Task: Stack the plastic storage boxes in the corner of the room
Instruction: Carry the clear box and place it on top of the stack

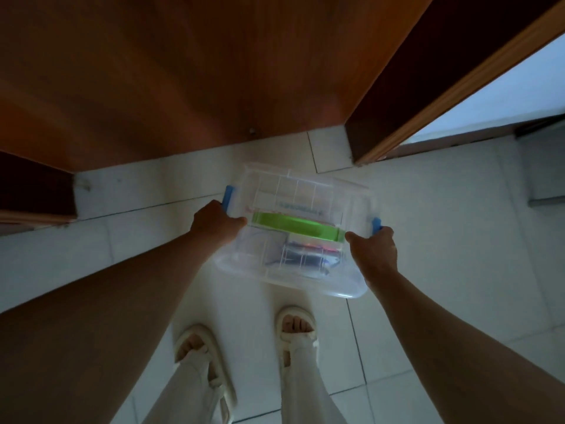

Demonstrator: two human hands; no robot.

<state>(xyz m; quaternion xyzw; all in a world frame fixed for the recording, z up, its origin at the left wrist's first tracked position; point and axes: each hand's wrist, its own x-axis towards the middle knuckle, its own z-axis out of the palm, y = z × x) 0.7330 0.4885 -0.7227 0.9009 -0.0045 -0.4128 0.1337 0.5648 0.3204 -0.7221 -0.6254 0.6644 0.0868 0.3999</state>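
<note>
A clear plastic storage box (293,191) with a ribbed lid, a green handle and blue side latches is held in the air above the tiled floor, in front of me. My left hand (215,223) grips its left side beside one blue latch. My right hand (373,249) grips its right side by the other latch. Small dark and coloured items show through the box wall. No other storage box is in view.
A brown wooden door (183,71) stands straight ahead, with a door frame (428,96) at the right and a bright opening beyond it. Dark wooden furniture (33,188) juts in at the left. My feet in pale sandals (295,328) stand on the white floor tiles (458,240).
</note>
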